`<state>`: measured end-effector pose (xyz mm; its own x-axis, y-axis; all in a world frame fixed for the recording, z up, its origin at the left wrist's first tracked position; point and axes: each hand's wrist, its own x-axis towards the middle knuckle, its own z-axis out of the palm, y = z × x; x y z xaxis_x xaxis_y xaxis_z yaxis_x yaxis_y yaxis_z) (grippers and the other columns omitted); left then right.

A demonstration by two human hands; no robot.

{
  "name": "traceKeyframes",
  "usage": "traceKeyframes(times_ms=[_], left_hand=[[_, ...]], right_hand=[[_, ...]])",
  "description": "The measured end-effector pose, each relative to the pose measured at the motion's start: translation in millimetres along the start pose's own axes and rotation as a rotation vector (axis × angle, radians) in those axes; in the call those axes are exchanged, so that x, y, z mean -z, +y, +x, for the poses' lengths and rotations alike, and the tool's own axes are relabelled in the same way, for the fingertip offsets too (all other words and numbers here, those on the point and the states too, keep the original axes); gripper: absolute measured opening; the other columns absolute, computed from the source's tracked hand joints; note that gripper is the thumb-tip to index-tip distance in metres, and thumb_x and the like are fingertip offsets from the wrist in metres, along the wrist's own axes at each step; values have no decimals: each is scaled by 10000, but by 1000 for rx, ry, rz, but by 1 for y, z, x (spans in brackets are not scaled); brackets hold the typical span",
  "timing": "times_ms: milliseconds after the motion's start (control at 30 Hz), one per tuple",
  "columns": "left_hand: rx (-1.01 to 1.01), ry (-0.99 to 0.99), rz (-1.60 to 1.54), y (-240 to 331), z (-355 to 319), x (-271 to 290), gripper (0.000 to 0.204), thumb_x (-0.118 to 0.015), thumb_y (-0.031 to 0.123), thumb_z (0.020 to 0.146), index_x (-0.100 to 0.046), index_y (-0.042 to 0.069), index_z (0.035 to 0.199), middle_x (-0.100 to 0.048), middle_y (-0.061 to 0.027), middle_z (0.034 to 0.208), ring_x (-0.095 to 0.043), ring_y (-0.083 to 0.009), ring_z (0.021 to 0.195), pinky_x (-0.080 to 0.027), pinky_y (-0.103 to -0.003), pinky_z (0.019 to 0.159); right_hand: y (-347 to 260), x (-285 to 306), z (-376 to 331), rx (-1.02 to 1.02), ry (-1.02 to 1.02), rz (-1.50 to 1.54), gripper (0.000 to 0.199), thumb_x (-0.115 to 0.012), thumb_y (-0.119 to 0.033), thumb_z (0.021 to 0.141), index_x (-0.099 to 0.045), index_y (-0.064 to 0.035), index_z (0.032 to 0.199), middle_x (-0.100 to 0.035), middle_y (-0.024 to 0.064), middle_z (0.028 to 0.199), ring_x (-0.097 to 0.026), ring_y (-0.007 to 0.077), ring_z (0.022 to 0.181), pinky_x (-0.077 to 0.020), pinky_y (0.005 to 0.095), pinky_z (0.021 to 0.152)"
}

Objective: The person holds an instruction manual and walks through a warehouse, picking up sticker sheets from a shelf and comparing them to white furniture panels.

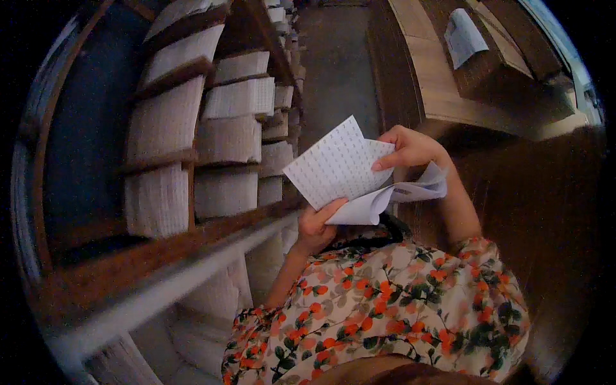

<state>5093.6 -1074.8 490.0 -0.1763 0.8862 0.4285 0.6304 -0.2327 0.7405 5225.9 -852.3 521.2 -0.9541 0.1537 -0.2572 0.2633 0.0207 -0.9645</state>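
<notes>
Hands — left (316, 226), right (405, 147) — gripping paper sheets (340, 170).

White printed sheets of labels (339, 168) sit fanned at centre. More white paper stacks (239, 99) fill the wooden shelf compartments at left.

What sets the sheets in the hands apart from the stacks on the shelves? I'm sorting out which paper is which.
The held sheets are a thin, loose bundle, bent and fanned open between the left hand and right hand; the shelf stacks are thick, flat piles lying squared in wooden compartments. Both look like white paper with fine printed rows.
</notes>
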Motion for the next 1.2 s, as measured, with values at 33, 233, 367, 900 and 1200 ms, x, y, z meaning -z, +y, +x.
traceKeyframes(times_ms=[33,233,367,900,1200], left_hand=[[16,-17,-31,2,3,-1,432,-451,-80,557,-558,52,954,-542,-175,939,-538,-307,853,-423,-321,740],[61,7,-49,-16,-17,-23,434,-454,-79,577,-559,69,971,-535,-179,938,-539,-326,840,-434,-316,718],[149,-44,-67,-24,-43,-34,429,-458,-71,589,-559,74,980,-541,-183,928,-542,-323,838,-437,-320,712],[225,-78,84,-5,-36,6,265,-574,23,693,-545,0,956,-570,-167,873,-568,-242,766,-438,-281,648],[322,-155,-141,15,-12,18,228,-563,34,729,-544,-9,951,-580,-131,901,-550,-150,815,-418,-245,719]], right_hand=[[5,1,-2,21,30,-14,269,-660,-133,650,-579,28,849,-601,45,757,-531,93,662,-429,237,604],[24,-8,-10,-27,44,197,228,-650,-113,658,-581,29,822,-601,43,755,-531,92,652,-428,237,595],[51,-12,-6,-110,134,75,240,-665,-112,629,-580,26,806,-595,51,755,-526,95,675,-423,236,615],[175,-70,-5,-31,-63,899,333,-508,-121,749,-478,-11,1062,-501,72,1052,-486,161,924,-388,286,814],[22,-97,-21,242,180,596,247,-504,-72,760,-508,11,992,-521,77,983,-508,152,873,-423,266,752]])
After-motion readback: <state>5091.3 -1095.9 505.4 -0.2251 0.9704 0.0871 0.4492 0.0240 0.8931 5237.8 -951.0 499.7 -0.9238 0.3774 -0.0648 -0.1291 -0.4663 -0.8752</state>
